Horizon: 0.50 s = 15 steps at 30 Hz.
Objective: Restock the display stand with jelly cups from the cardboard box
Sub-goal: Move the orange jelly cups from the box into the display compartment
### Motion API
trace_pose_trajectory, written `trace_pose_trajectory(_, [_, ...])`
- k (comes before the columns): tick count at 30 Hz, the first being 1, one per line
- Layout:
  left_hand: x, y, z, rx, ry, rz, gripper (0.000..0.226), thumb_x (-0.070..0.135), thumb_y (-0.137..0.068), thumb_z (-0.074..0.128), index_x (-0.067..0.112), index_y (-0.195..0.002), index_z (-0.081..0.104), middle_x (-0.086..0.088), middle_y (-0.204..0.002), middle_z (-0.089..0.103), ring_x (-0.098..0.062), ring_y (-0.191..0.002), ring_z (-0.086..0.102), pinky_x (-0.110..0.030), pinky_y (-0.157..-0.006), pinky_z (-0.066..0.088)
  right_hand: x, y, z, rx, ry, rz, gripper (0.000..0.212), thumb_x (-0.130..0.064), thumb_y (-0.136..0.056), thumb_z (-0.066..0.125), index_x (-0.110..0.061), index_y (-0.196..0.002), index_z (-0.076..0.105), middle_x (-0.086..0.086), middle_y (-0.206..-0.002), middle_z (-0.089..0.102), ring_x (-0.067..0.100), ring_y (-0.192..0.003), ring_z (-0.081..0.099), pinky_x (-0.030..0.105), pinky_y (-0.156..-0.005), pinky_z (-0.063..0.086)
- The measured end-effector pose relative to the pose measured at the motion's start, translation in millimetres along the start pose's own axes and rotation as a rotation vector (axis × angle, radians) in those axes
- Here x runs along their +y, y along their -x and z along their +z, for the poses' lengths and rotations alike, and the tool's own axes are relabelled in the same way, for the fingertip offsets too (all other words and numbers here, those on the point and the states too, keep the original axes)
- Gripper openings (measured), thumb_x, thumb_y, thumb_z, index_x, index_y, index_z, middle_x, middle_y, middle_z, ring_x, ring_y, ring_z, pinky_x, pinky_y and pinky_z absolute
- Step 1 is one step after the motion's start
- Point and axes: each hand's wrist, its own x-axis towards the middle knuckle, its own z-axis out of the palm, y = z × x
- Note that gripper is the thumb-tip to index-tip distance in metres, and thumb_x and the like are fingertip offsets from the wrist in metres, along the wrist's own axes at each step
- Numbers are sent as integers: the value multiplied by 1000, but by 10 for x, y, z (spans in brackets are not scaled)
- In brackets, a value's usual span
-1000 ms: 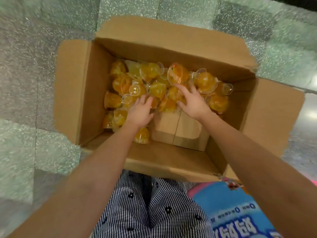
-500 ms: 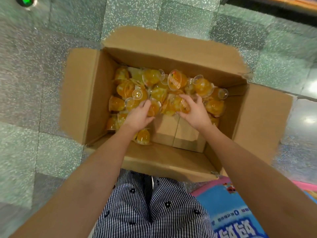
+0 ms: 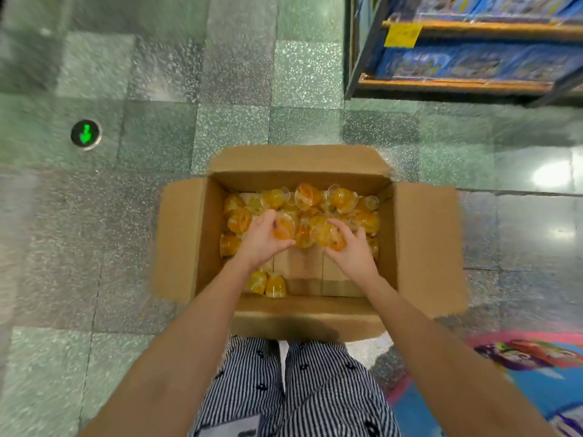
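A person bends over an open box (image 3: 179, 238) at the centre of the frame, both hands down among jelly cups (image 3: 342, 197): the left hand (image 3: 262, 239) grips a cup (image 3: 283, 231) between thumb and fingers, and the right hand (image 3: 350, 252) curls over a second cup (image 3: 328, 236) from above. The other cups lie heaped against the box's far wall. Light, smooth and probably slippery, with thin walls that would dent, they look best taken round the body, gently.
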Motion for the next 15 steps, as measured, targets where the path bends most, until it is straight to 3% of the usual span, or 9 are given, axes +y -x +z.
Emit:
trace_pose_trajectory(3, [120,97,-148,-24,0,31,71,44,-71,82,23,-126,43,-2,-128,48,-21,-120,46,-37,-101,41,-142,222,-78,82,-45,16,63,-40,-85,70,-51,-137,37,9,-136,33,31,-126,44,43,-109,40])
trace_pose_trajectory(5, [208,175,-266,-48,-63,87,87,47,-69,83,25,-139,37,-7,-138,39,-26,-129,38,-40,-108,33,-220,395,-102,139,-68,25,63,-40,-84,70,-52,-137,37,9,-135,33,30,-124,46,44,-109,40])
trace_pose_trajectory(11, [394,405,-587,-196,-213,311,95,47,-71,80,44,-149,26,-1,-144,24,-21,-123,50,-37,-107,40,-439,959,-91,313,-103,53,62,-35,-83,70,-45,-137,41,4,-123,33,26,-112,52,36,-103,43])
trace_pose_trajectory(15, [494,653,-719,-242,-331,423,92,55,-73,75,51,-148,22,4,-150,24,-18,-126,47,-37,-105,41,-540,1371,-17,412,-151,74,62,-35,-82,71,-49,-134,41,8,-123,37,24,-108,50,36,-101,43])
